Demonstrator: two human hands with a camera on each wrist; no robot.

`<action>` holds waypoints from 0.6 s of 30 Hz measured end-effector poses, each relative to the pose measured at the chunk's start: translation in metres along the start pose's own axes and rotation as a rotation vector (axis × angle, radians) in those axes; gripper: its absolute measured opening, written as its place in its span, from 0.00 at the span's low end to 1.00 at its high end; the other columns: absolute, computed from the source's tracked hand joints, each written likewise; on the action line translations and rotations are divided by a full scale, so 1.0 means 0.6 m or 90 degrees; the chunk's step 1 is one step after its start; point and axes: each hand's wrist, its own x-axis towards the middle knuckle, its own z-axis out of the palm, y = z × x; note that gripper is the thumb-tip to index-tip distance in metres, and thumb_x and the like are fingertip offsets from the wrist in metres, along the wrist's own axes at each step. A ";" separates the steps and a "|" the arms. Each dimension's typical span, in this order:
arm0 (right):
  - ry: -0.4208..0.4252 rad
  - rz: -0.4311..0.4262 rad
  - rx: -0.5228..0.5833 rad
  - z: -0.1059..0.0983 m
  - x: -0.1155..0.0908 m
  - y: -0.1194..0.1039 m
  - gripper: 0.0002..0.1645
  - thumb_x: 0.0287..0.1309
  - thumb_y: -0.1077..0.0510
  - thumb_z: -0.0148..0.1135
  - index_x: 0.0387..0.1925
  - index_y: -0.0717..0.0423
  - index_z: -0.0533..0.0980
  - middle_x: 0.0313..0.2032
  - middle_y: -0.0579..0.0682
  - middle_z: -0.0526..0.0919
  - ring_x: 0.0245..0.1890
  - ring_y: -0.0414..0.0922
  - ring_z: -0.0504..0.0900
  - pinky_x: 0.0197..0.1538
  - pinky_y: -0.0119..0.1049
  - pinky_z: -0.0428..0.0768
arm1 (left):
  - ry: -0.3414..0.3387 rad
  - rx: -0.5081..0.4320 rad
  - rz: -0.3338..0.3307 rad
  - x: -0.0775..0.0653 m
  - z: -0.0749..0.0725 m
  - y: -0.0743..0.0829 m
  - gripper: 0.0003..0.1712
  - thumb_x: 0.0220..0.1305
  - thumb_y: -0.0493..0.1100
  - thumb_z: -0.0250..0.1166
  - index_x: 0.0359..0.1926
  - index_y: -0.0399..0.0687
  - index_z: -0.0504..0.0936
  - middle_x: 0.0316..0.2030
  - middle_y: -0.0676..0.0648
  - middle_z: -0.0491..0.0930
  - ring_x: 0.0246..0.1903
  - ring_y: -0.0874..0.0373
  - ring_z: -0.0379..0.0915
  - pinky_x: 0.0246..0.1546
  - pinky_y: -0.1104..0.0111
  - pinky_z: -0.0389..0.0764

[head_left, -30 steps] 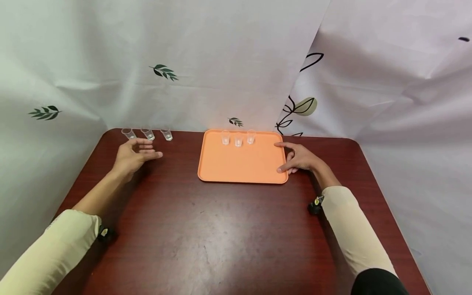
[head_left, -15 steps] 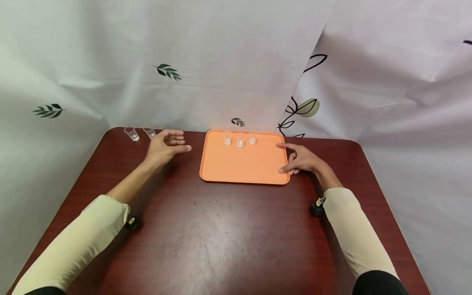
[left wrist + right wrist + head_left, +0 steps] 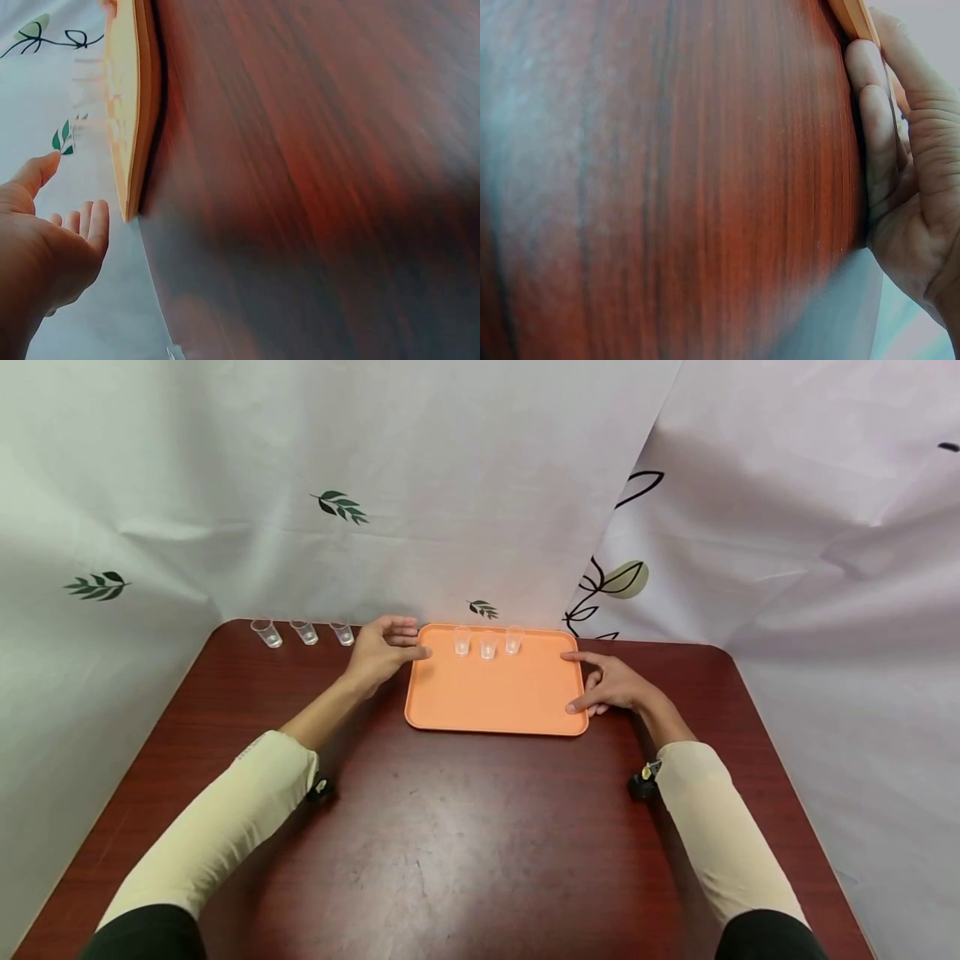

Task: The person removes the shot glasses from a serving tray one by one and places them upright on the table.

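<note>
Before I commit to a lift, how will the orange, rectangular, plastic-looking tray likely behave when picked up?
The tray looks stiff: its edges run straight. Being broad and shallow, it could tilt if lifted at one end. The three clear, tapered, plastic-looking cups standing near its far edge might slide or tip.

A screened-off booth, the kind of room beyond it unclear: pale leaf-printed sheeting [image 3: 480,468] hangs from nine o'clock through twelve to three, around a dark red wood-grain table [image 3: 465,835].

Left wrist view: tray [image 3: 126,97] cropped, cups [image 3: 88,91] blurred.
</note>
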 end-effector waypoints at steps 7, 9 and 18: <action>0.000 0.006 0.004 0.000 0.000 0.001 0.65 0.52 0.65 0.90 0.87 0.47 0.65 0.20 0.47 0.82 0.17 0.39 0.83 0.26 0.31 0.87 | -0.002 -0.018 0.002 0.019 0.043 -0.001 0.38 0.59 0.26 0.82 0.71 0.31 0.81 0.61 0.33 0.82 0.58 0.44 0.86 0.48 0.80 0.89; -0.002 0.007 0.005 0.000 -0.001 -0.001 0.65 0.52 0.65 0.90 0.87 0.47 0.65 0.20 0.47 0.82 0.17 0.39 0.84 0.26 0.31 0.87 | -0.003 -0.018 0.000 0.023 0.055 -0.001 0.39 0.59 0.25 0.82 0.71 0.31 0.81 0.60 0.35 0.83 0.59 0.42 0.86 0.49 0.80 0.89; -0.007 0.010 0.015 -0.002 -0.001 -0.002 0.64 0.54 0.65 0.90 0.87 0.47 0.65 0.20 0.48 0.82 0.17 0.39 0.84 0.26 0.31 0.88 | -0.012 0.067 -0.015 0.029 0.093 0.006 0.36 0.62 0.33 0.83 0.71 0.38 0.83 0.63 0.37 0.85 0.63 0.44 0.86 0.51 0.75 0.85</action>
